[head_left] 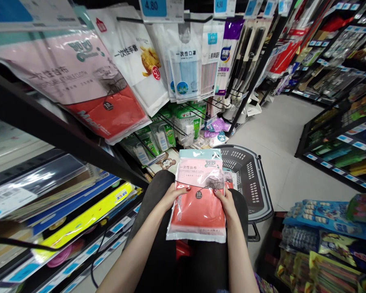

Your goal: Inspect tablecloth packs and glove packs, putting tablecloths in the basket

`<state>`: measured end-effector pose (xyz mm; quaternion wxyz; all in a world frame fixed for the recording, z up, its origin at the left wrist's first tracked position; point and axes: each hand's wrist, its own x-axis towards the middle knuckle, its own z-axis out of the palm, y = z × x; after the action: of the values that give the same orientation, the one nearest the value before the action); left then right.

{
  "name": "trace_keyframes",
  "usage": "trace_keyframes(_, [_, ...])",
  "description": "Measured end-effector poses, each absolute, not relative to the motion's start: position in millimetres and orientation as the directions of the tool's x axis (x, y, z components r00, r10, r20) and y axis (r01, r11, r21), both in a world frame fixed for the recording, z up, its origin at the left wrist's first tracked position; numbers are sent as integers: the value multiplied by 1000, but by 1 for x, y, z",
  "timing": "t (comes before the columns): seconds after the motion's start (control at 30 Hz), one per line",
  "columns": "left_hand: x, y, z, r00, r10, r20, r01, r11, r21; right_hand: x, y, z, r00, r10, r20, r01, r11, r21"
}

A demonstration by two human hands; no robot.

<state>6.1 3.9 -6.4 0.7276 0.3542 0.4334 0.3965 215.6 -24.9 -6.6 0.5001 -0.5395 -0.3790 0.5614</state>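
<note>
Between both hands I hold a flat plastic packet of disposable tablecloth (198, 203), pink above and red below, over my knees. My left hand (172, 196) grips its left edge, thumb on the front and the other fingers out of sight behind. On the right edge my right hand (226, 199) grips it the same way. A larger-looking matching tablecloth packet (88, 81) hangs from the rack at the upper left. Behind my right knee stands a dark grey shopping basket (253, 171) on the floor, with a packet partly visible at its near left side.
Disposable glove packets (137, 61) and face mask packets (185, 69) hang on rack hooks ahead. Green-and-white packages (158, 138) hang lower down. Shelves with paper goods (85, 215) stand close on my left. Bagged snacks (329, 240) lie at the lower right, beside the aisle floor (286, 150).
</note>
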Motion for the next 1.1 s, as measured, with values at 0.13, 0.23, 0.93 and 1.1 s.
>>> trace_keyframes(0.13, [6,4,-7,305,884,-354,-269,437,858,215,-25,-6,87,971,-223,-147,-209,-967])
trace_keyframes(0.23, [6,4,-7,299,886,-355,-265,434,861,215,-25,-5,88,972,-218,-134,-206,-969])
trace_keyframes(0.93, [7,4,-4,293,879,-375,-255,450,856,218,-24,-18,85,964,-253,-126,-242,-962])
trace_keyframes(1.1, [6,3,-5,284,877,-388,-307,466,830,216,-26,-16,138,956,-260,-129,-243,-961])
